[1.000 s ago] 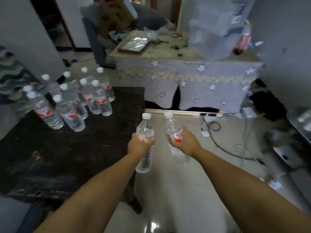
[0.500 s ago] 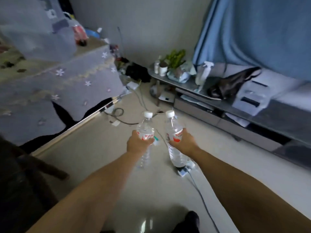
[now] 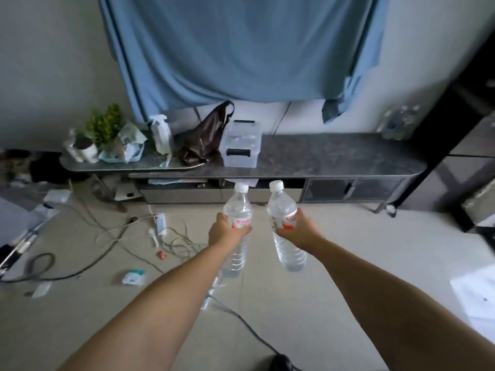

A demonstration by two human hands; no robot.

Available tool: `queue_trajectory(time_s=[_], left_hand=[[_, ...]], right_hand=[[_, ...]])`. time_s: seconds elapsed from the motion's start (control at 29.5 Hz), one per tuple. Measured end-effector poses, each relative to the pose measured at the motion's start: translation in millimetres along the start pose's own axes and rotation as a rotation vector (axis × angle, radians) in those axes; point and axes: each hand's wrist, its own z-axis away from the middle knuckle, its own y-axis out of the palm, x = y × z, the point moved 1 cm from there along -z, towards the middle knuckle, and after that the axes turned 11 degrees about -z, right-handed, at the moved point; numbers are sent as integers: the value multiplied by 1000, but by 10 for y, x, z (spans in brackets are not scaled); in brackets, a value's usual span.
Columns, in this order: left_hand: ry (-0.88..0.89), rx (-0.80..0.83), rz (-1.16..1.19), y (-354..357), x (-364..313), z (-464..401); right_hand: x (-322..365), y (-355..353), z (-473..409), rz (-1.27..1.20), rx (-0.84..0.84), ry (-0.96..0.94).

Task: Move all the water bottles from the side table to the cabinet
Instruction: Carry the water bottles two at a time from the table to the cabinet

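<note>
Mid-carry, the left hand point(image 3: 227, 231) and right hand point(image 3: 297, 228) each clasp a water bottle, left bottle point(image 3: 237, 210) and right bottle point(image 3: 282, 207), so next comes standing both on the cabinet top point(image 3: 334, 156), perhaps beside the blurry bottles point(image 3: 399, 121) at its far end.

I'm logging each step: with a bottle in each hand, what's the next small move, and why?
Probably carry both forward to the cabinet. The left hand and right hand each grip a bottle above the floor, and the stretch of top right of the clear box looks bare.

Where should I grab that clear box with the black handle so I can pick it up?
Take the clear box by its black handle on the front, coming from the floor side. A brown bag leans at its left; the right side is open.
</note>
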Motion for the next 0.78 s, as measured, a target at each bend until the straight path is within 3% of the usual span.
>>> queue_trajectory(time_s=[0.1,0.27,0.78], left_hand=[[69,78,-19,566,-754,-118],[164,138,-60,1118,-1614,-318],[329,315,-128,2614,-4055,-1808]], right_hand=[[-241,-830,-330,-34,-109,41],[-476,-1646,-644,-73,-225,78],[-834,-3422,-2578,-74,-483,237]])
